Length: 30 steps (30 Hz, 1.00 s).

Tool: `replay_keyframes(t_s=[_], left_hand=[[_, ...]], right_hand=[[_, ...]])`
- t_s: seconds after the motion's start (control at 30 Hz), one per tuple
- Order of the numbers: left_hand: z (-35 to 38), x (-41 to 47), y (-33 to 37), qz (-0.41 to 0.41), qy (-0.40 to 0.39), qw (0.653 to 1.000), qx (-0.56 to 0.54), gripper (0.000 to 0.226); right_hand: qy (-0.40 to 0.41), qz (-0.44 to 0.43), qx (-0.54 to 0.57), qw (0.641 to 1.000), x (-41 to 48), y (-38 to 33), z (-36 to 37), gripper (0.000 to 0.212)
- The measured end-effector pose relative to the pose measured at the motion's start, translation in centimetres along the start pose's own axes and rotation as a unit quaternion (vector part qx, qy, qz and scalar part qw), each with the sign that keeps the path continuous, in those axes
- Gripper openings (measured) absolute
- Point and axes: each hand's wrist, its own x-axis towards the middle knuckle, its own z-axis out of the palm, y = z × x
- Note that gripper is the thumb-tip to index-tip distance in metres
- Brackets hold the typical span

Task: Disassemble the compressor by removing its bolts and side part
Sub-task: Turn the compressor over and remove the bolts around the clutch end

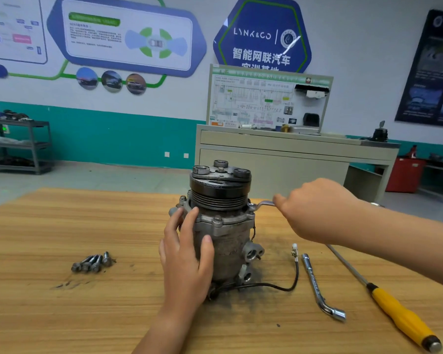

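Compressor (223, 226) upright on table (62, 226) | left hand (187, 254) spread flat against body | right hand (315, 210) clamped on wrench (262, 204) at flange | loose bolts (92, 263) lying left

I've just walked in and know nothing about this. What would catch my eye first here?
A grimy metal compressor stands upright mid-table, its black pulley on top. The left hand steadies its body while the right hand works a wrench at its rim. Loose bolts lie to the left; a yellow-handled screwdriver lies to the right.
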Motion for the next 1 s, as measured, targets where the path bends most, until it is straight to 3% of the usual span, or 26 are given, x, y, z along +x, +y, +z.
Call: replay_keyframes(t_s=[0.13,0.37,0.57,0.63,0.73,0.8,0.9,0.93,1.0], left_hand=[[0.2,0.0,0.0,-0.003,0.01,1.0,-0.003,0.043],[0.3,0.1,0.1,-0.004,0.013,1.0,0.003,0.044],[0.7,0.1,-0.3,-0.007,0.004,1.0,0.001,0.046],[0.7,0.1,-0.2,-0.006,0.006,1.0,-0.004,0.046],[0.7,0.0,-0.2,0.001,0.008,1.0,-0.008,0.046],[0.7,0.0,-0.3,0.007,0.009,1.0,-0.01,0.046],[0.8,0.0,-0.2,0.006,0.01,1.0,-0.014,0.047],[0.8,0.0,-0.2,0.006,0.011,1.0,-0.015,0.047],[0.8,0.0,-0.1,0.002,0.011,1.0,-0.017,0.046]], right_hand=[[-0.005,0.023,-0.015,1.0,0.6,0.3,1.5,0.037],[0.065,0.109,0.081,0.989,3.9,0.2,4.4,0.025],[0.269,0.08,0.168,0.945,7.2,-0.9,6.1,0.02],[0.235,0.073,0.175,0.953,8.0,-1.0,6.5,0.015],[0.21,0.095,0.174,0.957,8.0,-0.8,7.1,0.027],[0.23,0.163,0.233,0.931,7.1,-0.6,7.1,0.028],[0.27,0.23,0.399,0.845,4.6,-0.2,6.7,0.029],[0.265,0.231,0.418,0.838,3.6,-0.1,6.4,0.029],[0.233,0.216,0.394,0.862,1.6,0.1,5.9,0.027]])
